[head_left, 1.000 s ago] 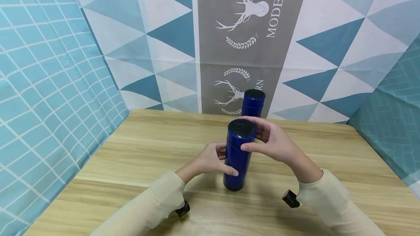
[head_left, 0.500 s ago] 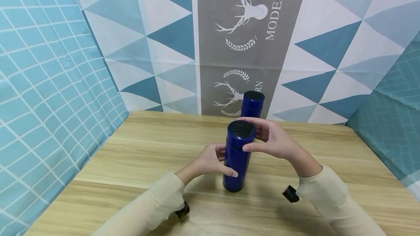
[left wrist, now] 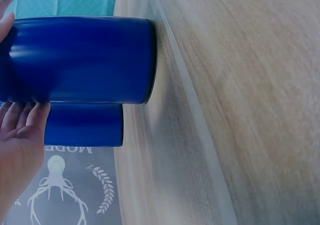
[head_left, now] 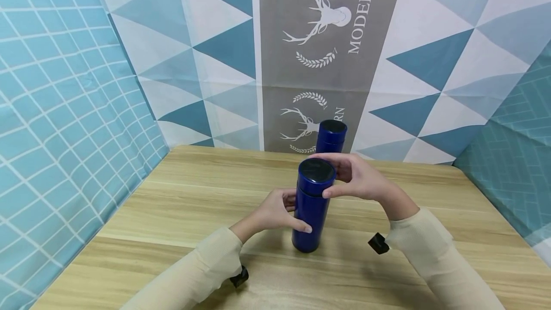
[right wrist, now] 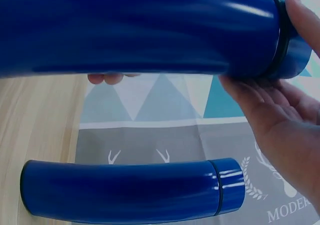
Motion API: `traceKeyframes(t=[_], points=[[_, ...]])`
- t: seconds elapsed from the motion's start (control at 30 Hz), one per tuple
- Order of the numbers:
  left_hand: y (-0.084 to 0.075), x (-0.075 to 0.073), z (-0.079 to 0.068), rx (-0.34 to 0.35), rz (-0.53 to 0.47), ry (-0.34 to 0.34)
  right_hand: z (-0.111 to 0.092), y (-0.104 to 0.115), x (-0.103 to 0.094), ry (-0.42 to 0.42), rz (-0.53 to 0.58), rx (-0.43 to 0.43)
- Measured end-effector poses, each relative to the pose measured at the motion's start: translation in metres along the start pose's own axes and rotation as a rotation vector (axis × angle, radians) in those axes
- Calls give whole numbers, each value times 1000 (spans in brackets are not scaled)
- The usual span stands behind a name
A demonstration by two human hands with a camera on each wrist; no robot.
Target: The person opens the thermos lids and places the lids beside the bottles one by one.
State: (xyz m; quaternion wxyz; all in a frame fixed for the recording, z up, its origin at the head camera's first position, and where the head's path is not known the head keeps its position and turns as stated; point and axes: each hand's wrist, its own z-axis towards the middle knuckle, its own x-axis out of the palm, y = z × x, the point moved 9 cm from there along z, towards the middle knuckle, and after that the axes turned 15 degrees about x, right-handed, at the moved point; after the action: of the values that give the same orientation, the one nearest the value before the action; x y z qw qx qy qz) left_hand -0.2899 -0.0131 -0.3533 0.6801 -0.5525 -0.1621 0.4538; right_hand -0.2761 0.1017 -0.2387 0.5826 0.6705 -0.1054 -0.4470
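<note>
Two blue flasks, two bare hands. Mid-table, the near flask (head_left: 312,207) is upright; the left hand's (head_left: 274,212) fingers wrap its body, the right hand's (head_left: 360,179) clasp its lid (head_left: 311,185). The far flask (head_left: 330,141) stands by the far edge. Wood-grain table (head_left: 206,176); triangle-and-stag backdrop (head_left: 228,75); blue tile-patterned wall (head_left: 56,90) left.

Far blue flask (head_left: 331,138) blocks the way behind the near flask (head_left: 312,208) I grip.
Tabletop (head_left: 215,178) leaves room either side.

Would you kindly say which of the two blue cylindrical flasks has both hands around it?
The nearer glossy blue cylindrical flask: left hand around its body, right hand around its lid end. The farther flask stands behind, untouched.
</note>
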Motion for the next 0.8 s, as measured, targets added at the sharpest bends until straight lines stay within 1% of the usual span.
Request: traceKeyframes(t=[0.17, 0.4, 0.63, 0.8], points=[[-1, 0, 0, 2, 2, 3, 2, -3, -1, 46, 16, -14], [-3, 1, 1, 11, -11, -1, 3, 0, -2, 127, 34, -70], [-3, 0, 1, 16, -20, -11, 9, 3, -2, 190, -8, -106], [-2, 0, 1, 8, -22, -11, 12, 2, -2, 239, -6, -110]])
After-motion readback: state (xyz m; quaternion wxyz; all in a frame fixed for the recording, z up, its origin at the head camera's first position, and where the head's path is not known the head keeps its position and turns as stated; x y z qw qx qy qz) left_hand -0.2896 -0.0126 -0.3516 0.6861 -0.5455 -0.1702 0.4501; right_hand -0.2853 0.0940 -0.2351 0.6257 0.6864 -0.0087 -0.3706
